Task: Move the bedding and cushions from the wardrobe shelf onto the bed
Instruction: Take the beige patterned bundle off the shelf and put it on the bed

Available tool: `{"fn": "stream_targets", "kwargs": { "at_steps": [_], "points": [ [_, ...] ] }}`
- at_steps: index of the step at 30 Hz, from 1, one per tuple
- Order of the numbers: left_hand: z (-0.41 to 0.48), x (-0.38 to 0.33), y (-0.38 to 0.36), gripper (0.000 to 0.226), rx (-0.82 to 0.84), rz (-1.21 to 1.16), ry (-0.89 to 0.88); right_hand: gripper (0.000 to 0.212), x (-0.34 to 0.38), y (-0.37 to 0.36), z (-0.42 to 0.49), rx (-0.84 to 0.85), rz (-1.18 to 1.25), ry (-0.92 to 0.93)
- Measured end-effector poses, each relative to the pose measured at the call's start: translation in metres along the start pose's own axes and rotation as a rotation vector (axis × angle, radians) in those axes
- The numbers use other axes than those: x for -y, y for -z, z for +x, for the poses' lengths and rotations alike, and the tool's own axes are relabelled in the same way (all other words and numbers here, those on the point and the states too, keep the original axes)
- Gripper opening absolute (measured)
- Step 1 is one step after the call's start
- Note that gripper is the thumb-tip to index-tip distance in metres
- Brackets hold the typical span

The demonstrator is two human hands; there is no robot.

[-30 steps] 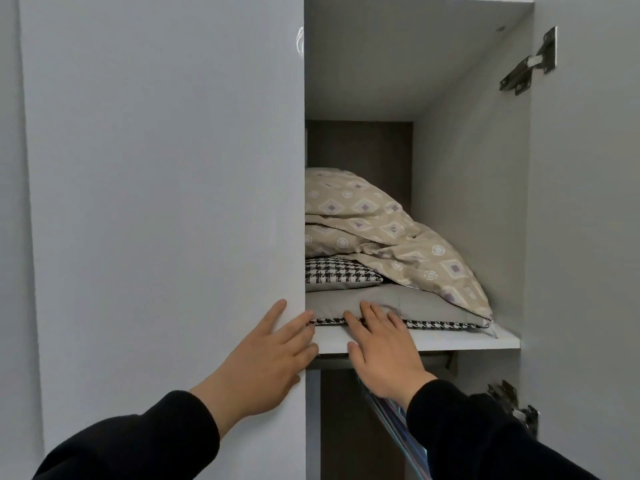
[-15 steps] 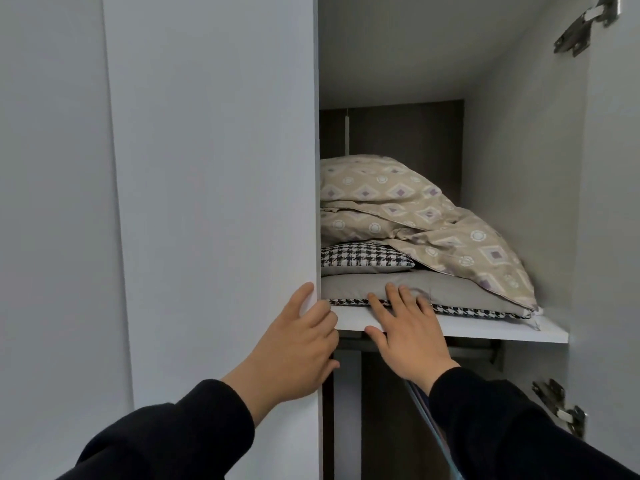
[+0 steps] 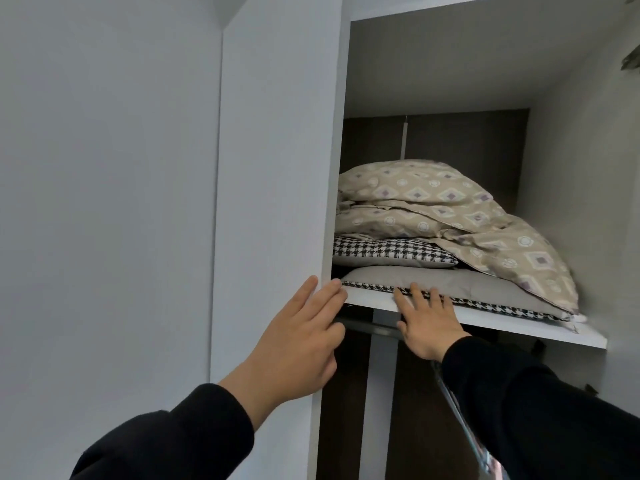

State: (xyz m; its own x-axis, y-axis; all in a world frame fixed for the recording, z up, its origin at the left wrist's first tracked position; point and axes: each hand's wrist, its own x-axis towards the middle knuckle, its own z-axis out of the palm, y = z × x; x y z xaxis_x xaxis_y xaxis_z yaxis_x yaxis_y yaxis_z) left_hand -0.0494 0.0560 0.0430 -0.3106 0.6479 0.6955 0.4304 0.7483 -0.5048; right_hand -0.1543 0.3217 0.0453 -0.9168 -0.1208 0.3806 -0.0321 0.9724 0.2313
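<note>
Our left hand [image 3: 298,344] lies flat and open on the white wardrobe door [image 3: 273,168]; our right hand [image 3: 427,325], open, touches the grey houndstooth-edged cushion [image 3: 485,289] on the white shelf [image 3: 519,329], beneath the beige patterned bedding [image 3: 450,216].

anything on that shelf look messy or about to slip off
Yes. The beige patterned duvet is loosely bunched, its right end slumping down over the grey cushion. That cushion's corner pokes past the shelf edge.
</note>
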Motion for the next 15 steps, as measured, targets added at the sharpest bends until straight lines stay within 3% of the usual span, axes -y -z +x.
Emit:
{"fn": "stream_targets", "kwargs": {
  "at_steps": [7,15],
  "points": [
    [-0.037,0.01,0.03,0.009,-0.05,-0.044,0.056,0.072,0.045,0.006,0.003,0.043,0.024,0.132],
    [-0.107,0.05,0.067,0.066,-0.097,-0.103,0.227,0.074,0.097,0.003,0.03,0.053,0.081,0.157]
  ]
}}
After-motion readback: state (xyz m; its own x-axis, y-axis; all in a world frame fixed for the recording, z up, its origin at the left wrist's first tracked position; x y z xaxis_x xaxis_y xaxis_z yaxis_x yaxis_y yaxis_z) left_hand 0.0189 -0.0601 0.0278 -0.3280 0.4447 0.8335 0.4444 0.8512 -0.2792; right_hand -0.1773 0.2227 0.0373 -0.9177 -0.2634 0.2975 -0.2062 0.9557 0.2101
